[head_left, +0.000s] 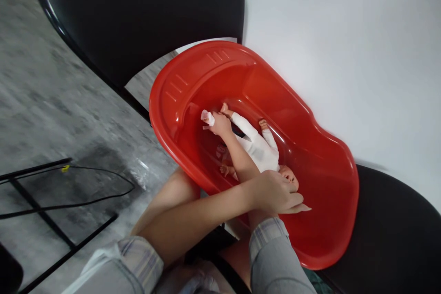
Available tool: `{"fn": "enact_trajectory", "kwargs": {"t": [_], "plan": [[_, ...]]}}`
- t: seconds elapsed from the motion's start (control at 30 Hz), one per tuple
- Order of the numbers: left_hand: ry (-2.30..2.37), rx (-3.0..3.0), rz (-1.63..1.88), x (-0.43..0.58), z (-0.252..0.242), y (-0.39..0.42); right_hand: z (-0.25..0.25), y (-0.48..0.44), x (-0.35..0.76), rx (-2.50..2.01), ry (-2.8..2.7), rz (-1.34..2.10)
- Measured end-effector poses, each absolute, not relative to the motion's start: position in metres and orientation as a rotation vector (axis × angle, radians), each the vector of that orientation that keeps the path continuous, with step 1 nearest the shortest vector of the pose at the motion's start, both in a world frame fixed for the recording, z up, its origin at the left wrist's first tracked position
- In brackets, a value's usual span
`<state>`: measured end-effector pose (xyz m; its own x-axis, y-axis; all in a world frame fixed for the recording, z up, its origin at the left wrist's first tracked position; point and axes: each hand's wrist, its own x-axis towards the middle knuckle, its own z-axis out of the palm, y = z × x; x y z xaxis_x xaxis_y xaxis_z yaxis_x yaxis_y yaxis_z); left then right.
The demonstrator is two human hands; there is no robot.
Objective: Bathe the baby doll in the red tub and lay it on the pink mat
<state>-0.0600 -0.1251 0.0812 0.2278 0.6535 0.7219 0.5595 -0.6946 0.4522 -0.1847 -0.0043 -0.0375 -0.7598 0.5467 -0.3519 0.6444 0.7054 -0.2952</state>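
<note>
Upper garment: plain grey fabric. The left sleeve (115,278) and right sleeve (280,266) each terminate in a wide folded cuff, the left cuff (143,257) and right cuff (267,235) both faced with pale plaid fabric. Forearms, left hand (274,191) and right hand (221,125): bare.

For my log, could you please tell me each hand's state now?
Left hand: at the doll's head; grip can't be told.
Right hand: holding a small white item.

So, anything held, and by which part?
Right hand apparently grips something white near a foot of the baby doll, part unclear; left hand at its head, hold uncertain.
</note>
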Motion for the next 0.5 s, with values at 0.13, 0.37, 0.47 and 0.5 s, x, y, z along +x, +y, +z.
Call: {"fn": "enact_trajectory", "kwargs": {"t": [0.13, 0.37, 0.47, 0.5], "plan": [[1.177, 2.417, 1.476, -0.0601, 0.0807, -0.1240, -0.0343, -0.0006, -0.1820, 0.920, 2.684, -0.620], [1.186, 2.434, 1.425, -0.0608, 0.0818, -0.1235, -0.0373, 0.0013, -0.1800, 0.890, 2.760, -0.550], [1.182, 2.418, 1.416, -0.0611, 0.0825, -0.1242, -0.0323, 0.0003, -0.1805, 0.865, 2.767, -0.544], [1.180, 2.415, 1.404, -0.0611, 0.0827, -0.1243, -0.0301, -0.0006, -0.1810, 0.847, 2.764, -0.560]]}}
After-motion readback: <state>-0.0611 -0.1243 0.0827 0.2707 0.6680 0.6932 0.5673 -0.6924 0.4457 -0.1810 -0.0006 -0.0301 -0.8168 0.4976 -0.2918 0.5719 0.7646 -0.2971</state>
